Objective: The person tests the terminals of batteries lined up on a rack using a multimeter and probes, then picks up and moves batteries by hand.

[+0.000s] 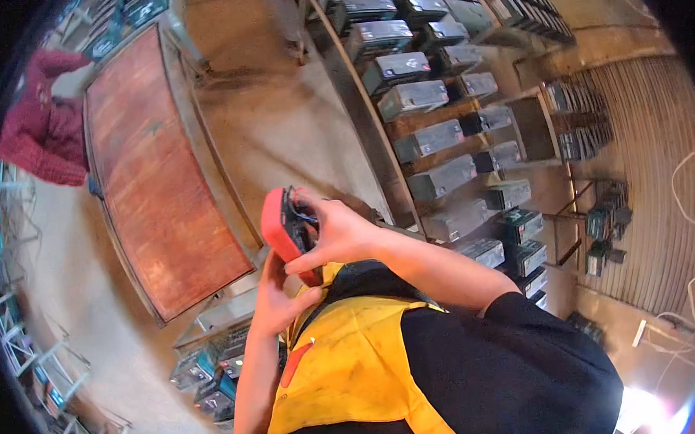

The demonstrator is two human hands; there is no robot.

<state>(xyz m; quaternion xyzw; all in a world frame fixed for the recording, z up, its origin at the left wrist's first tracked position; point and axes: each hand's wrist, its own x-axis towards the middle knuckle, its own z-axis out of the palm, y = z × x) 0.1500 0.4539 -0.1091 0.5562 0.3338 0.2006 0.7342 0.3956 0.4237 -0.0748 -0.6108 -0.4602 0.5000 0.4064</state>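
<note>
Both my hands hold a thick red handheld device (279, 222) in front of my chest, tilted up on its edge. Its dark side, with what look like bluish wires, faces my right hand (336, 227). The fingers of that hand curl over the top and the thumb presses across the side. From below, my left hand (279, 301) grips the lower end with the thumb apart. What the device displays, if anything, is hidden. Close beneath the hands is my yellow apron (355, 358), with a red piece (296, 363) on its front.
A long table with a reddish-brown top (161, 176) stands ahead to the left. A person in a maroon sweater (44, 123) is at its far side. Racks of boxy batteries (438, 137) run along the right. More batteries (215, 381) sit low at the left, near metal frames (65, 373).
</note>
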